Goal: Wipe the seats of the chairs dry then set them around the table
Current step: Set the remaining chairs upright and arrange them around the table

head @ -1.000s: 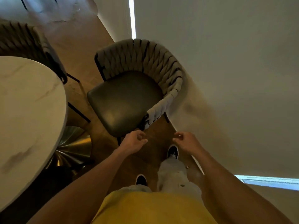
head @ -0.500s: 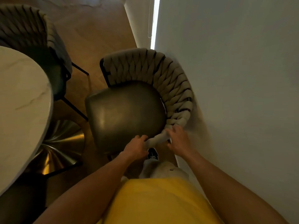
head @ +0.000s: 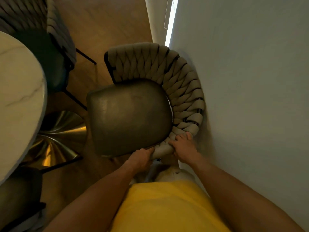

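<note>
A chair (head: 128,118) with a dark leather seat and a woven beige backrest (head: 180,84) stands below me, close to the wall on the right. My left hand (head: 140,159) grips the near end of the woven backrest at the seat's edge. My right hand (head: 183,146) grips the same woven rim a little further right. The round marble table (head: 20,91) fills the left side. No cloth is in view.
A second woven chair (head: 50,47) sits tucked at the table's far side. The table's brass cone base (head: 56,136) stands on the wooden floor. A dark chair seat (head: 18,195) shows at the lower left. The white wall (head: 250,97) is right beside the held chair.
Both hands went from hanging free in front of the chair to gripping its woven rim. I have come closer, and the chair has turned a little.
</note>
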`<state>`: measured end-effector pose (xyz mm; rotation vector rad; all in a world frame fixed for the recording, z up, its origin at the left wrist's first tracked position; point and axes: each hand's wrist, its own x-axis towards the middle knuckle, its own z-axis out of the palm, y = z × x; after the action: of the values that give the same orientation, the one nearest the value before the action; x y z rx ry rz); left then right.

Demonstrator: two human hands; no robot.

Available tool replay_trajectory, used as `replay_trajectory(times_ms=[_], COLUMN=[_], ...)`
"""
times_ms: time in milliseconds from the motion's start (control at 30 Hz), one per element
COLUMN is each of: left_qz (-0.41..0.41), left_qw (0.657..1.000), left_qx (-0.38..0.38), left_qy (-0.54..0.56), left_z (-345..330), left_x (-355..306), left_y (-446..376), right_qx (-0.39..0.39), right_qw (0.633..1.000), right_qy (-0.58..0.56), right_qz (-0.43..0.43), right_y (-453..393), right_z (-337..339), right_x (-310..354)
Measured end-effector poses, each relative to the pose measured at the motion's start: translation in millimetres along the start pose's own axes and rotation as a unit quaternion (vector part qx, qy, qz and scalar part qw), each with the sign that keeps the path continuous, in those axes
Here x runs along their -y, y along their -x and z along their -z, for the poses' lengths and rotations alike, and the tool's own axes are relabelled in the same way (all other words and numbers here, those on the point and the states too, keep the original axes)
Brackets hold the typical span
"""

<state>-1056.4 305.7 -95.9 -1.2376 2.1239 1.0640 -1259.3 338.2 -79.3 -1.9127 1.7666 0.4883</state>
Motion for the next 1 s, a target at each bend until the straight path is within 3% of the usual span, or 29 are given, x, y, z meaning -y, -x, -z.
replay_trajectory(times_ms=[233, 633, 1000], left_qz=[-0.01, -0.034, -0.015], left_qw=[1.0, 0.999, 0.999], left_qx=[-0.025, -0.023, -0.034], left_qy=[0.007, -0.026, -0.027], left_z=[-3, -34, -57], left_x=[10, 75, 118], left_y=[16, 78, 120], right_qx=[-0.002, -0.019, 0.005], right_qw=[1.0, 0.997, 0.996], right_qy=[-0.017, -0.029, -0.087], right_qz=[-0.016, -0.062, -0.036], right_y=[10, 46, 67], right_z=[-3, -50, -73], right_x=[14, 104, 147])
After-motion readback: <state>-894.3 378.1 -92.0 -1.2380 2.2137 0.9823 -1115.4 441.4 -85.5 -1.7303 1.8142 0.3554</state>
